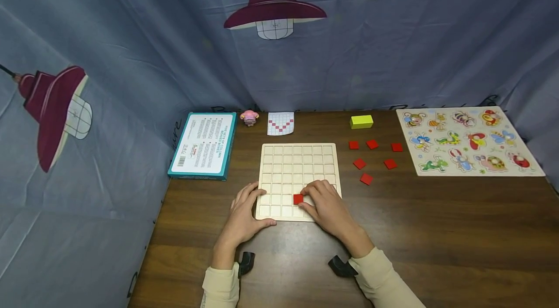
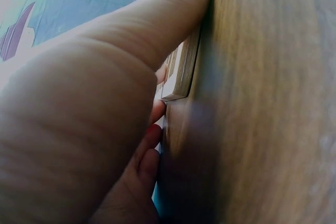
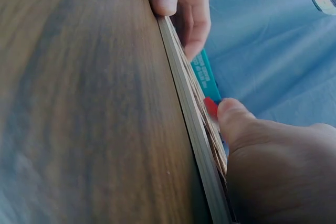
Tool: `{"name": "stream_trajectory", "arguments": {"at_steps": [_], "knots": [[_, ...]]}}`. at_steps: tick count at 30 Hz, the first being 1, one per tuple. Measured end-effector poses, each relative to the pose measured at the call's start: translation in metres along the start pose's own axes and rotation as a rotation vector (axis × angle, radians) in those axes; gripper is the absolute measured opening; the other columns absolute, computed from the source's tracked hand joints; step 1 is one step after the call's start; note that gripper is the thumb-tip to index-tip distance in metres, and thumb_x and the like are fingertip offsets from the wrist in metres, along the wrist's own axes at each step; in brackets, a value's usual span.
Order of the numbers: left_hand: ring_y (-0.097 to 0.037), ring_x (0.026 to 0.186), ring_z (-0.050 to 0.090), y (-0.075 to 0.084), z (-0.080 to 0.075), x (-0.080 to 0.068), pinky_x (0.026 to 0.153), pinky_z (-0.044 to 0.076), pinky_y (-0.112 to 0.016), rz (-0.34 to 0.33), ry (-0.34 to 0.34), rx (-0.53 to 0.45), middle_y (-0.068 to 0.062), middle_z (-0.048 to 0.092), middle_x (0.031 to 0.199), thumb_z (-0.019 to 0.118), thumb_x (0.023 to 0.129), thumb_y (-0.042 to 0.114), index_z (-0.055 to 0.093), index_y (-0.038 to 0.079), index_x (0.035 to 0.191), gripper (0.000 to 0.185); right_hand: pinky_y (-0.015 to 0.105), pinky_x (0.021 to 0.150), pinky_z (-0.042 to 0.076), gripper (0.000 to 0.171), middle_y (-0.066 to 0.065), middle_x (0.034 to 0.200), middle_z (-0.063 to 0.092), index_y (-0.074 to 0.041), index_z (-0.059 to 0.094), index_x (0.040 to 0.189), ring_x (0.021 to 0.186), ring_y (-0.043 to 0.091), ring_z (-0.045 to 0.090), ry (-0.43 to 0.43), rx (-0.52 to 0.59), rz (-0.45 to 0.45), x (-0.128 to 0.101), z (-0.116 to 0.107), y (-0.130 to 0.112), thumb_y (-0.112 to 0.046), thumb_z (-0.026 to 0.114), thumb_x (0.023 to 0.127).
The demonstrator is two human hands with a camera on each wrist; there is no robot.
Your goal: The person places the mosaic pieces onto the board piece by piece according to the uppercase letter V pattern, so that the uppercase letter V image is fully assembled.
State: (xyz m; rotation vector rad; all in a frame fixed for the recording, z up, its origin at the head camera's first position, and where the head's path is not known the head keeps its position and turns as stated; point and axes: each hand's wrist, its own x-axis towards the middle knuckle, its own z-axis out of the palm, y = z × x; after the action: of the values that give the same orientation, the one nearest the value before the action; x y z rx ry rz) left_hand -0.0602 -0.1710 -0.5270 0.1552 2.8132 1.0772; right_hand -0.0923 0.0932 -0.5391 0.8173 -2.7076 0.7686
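A pale wooden grid board with square cells lies on the brown table. My left hand holds its near left corner, fingers along the left edge and thumb at the near edge. Over the lower middle cells, my right hand pinches a small red square tile between thumb and fingers. In the right wrist view the tile is tilted at the thumb tip, close over the board's surface. The left wrist view shows the board's corner between my left thumb and fingers.
Several loose red tiles lie right of the board, below a yellow block. Behind the board stand a patterned grid card and a small pink figure. A teal-edged box is left; an insect picture board is right.
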Motion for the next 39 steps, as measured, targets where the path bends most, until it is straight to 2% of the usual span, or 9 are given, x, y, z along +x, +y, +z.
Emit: {"name": "stream_trajectory", "arguments": {"at_steps": [9,16,19,24,27,32,35,39], "knots": [[-0.035,0.151,0.03,-0.001,-0.001,0.001,0.12,0.023,-0.065,0.01,0.011,0.004,-0.006,0.039,0.162,0.094,0.068,0.043,0.059,0.019,0.135,0.08,0.04,0.091,0.047,0.024,0.0,0.107,0.064,-0.015,0.07,0.105,0.099,0.022,0.057,-0.009,-0.019,0.034,0.002,0.003,-0.001,-0.031,0.079,0.09],[-0.033,0.153,0.029,-0.001,0.004,-0.003,0.121,0.02,-0.068,0.0,-0.017,0.012,-0.005,0.037,0.163,0.092,0.07,0.047,0.058,0.02,0.138,0.081,0.042,0.09,0.048,0.02,-0.001,0.102,0.066,-0.017,0.073,0.099,0.097,0.023,0.057,0.017,-0.032,0.061,-0.004,0.002,-0.005,-0.03,0.082,0.087],[-0.034,0.152,0.03,-0.002,0.005,-0.003,0.119,0.021,-0.069,0.015,-0.006,0.005,-0.007,0.038,0.162,0.093,0.07,0.046,0.058,0.019,0.137,0.08,0.042,0.09,0.048,0.022,0.0,0.102,0.067,-0.017,0.074,0.099,0.097,0.023,0.058,0.043,-0.037,0.046,-0.006,0.002,-0.005,-0.031,0.083,0.085],[-0.035,0.151,0.03,-0.003,0.005,-0.003,0.119,0.022,-0.067,0.018,0.006,0.004,-0.007,0.039,0.162,0.094,0.069,0.044,0.058,0.019,0.136,0.08,0.042,0.089,0.049,0.031,0.004,0.103,0.068,-0.01,0.075,0.102,0.099,0.025,0.059,0.143,0.055,0.026,-0.005,-0.007,0.005,-0.028,0.087,0.08],[-0.034,0.152,0.028,-0.003,0.004,-0.003,0.12,0.02,-0.066,0.011,-0.002,-0.003,-0.006,0.038,0.162,0.094,0.069,0.044,0.058,0.02,0.137,0.081,0.044,0.087,0.049,0.034,0.009,0.103,0.069,-0.006,0.075,0.103,0.1,0.029,0.059,0.225,0.095,0.088,-0.008,-0.02,0.025,-0.02,0.09,0.076],[-0.033,0.153,0.027,-0.003,0.004,-0.002,0.121,0.018,-0.067,0.001,-0.003,-0.007,-0.005,0.037,0.163,0.094,0.068,0.044,0.058,0.02,0.138,0.082,0.047,0.085,0.045,0.038,0.016,0.105,0.067,-0.002,0.074,0.106,0.101,0.034,0.056,0.296,0.057,0.261,-0.026,-0.044,0.074,-0.014,0.091,0.074],[-0.033,0.153,0.027,-0.004,0.004,-0.002,0.121,0.018,-0.069,0.004,0.002,-0.009,-0.005,0.037,0.163,0.094,0.068,0.044,0.058,0.02,0.138,0.082,0.049,0.087,0.043,0.041,0.018,0.107,0.066,-0.001,0.072,0.11,0.102,0.037,0.054,0.295,0.031,0.345,-0.038,-0.057,0.094,-0.014,0.091,0.075],[-0.033,0.153,0.027,-0.005,0.003,-0.003,0.121,0.018,-0.068,0.007,0.005,-0.008,-0.004,0.037,0.163,0.094,0.068,0.044,0.058,0.021,0.137,0.081,0.055,0.091,0.042,0.044,0.023,0.111,0.065,0.002,0.071,0.115,0.106,0.041,0.052,0.241,0.002,0.441,-0.048,-0.064,0.103,-0.017,0.089,0.079]]}}
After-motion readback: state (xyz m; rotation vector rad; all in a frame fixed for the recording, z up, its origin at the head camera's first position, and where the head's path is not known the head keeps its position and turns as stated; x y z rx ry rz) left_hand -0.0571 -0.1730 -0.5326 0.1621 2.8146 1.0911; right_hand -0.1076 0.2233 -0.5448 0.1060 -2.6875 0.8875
